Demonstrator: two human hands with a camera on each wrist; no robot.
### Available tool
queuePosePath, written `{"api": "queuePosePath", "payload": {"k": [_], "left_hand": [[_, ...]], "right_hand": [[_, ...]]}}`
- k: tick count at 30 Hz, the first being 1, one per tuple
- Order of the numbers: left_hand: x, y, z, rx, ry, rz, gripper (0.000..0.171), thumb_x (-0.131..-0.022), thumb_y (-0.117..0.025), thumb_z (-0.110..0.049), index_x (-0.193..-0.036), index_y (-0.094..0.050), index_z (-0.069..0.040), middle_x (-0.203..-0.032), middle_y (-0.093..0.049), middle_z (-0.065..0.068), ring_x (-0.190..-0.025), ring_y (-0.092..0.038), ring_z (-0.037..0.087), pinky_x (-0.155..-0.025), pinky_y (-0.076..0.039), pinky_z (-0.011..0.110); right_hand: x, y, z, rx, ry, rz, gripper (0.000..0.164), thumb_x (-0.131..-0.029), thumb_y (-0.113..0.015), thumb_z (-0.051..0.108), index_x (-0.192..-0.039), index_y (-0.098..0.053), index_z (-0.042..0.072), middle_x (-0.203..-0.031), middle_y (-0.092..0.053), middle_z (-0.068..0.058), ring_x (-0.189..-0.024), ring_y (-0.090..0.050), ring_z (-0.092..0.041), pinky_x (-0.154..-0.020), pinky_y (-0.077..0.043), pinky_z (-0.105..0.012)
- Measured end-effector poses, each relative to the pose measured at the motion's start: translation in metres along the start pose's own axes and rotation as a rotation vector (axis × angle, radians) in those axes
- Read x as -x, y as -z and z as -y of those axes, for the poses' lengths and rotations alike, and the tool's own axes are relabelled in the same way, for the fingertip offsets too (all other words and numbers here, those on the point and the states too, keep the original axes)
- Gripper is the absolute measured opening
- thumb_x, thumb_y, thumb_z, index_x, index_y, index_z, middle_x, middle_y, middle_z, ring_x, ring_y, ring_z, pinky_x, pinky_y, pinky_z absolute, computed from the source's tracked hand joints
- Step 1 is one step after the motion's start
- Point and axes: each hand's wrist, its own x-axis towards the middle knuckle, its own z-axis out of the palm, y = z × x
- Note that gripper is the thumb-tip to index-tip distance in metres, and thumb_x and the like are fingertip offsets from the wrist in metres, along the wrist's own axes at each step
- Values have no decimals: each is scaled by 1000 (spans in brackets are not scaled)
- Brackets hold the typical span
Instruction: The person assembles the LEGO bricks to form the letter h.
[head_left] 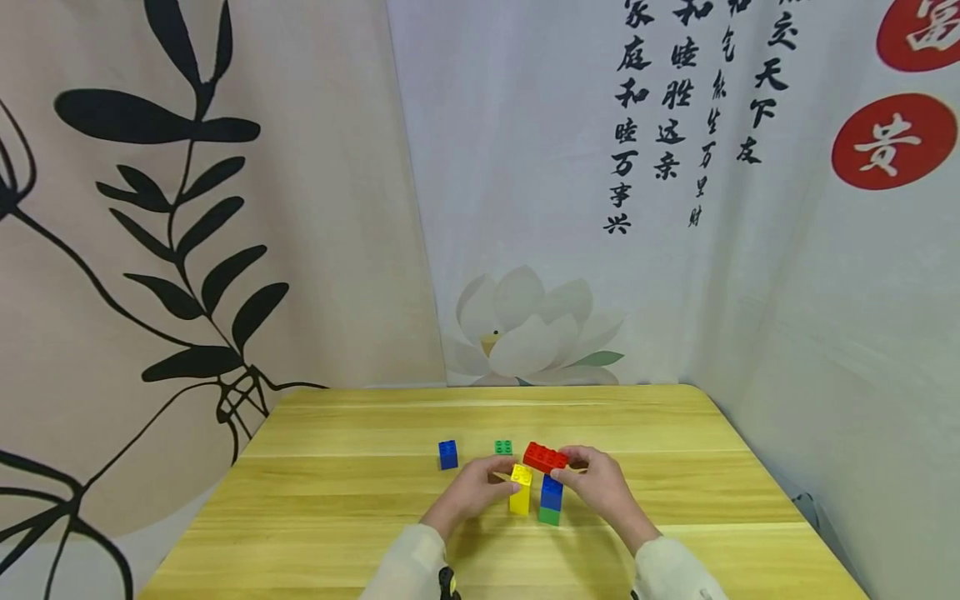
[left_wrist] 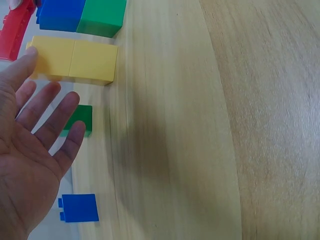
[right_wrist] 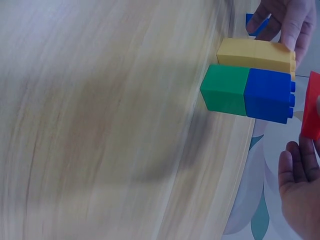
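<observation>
A yellow stack (head_left: 521, 490) of two blocks stands upright on the table. My left hand (head_left: 477, 490) is at its upper end, thumb on the near face and index finger by the far side; the other fingers (left_wrist: 69, 107) spread loosely. Right of it, apart, stands a blue block (right_wrist: 267, 95) on top of a green block (right_wrist: 226, 90). My right hand (head_left: 600, 483) pinches a long red brick (head_left: 544, 457) between thumb and fingers. The brick is tilted, above the blue block, with a gap between them in the right wrist view.
Farther back on the table lie a loose blue block (head_left: 447, 455) to the left and a small green block (head_left: 503, 447) behind my left hand. The wooden table (head_left: 300, 517) ends at a printed curtain (head_left: 345, 250).
</observation>
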Motion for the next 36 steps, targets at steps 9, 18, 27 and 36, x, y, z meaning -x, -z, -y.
{"api": "queuePosePath", "payload": {"k": [9,18,27,36], "left_hand": [[0,5,1,26,18,2,50,-92,-73,-27,-138,-59,-14,-130,-62,7,-109,-60,26,-89,-52,48],[0,5,0,17,17,9,46,-92,-73,-25,-134,-62,-12,-127,-63,6,-108,-61,25,-90,-52,47],[-3,-3,1,10,-18,22,34,-93,-72,-22,-126,-68,-14,-121,-67,2,-103,-62,22,-90,-52,45],[-2,-1,-1,13,-23,19,43,-91,-74,-25,-132,-63,-17,-124,-65,1,-108,-60,26,-91,-51,49]], "right_hand": [[1,-3,2,15,-4,18,36,-86,-79,19,-117,-69,3,-106,-68,-6,-94,-61,-24,-78,-56,-39],[2,-4,2,10,-15,32,38,-85,-80,20,-118,-68,3,-107,-67,-5,-96,-60,-24,-77,-55,-38],[3,-4,2,15,-7,32,39,-85,-80,20,-118,-68,3,-107,-67,-6,-95,-60,-24,-78,-55,-39],[3,-5,2,23,14,42,36,-85,-80,19,-116,-69,4,-105,-68,-4,-95,-60,-24,-78,-55,-39]]}}
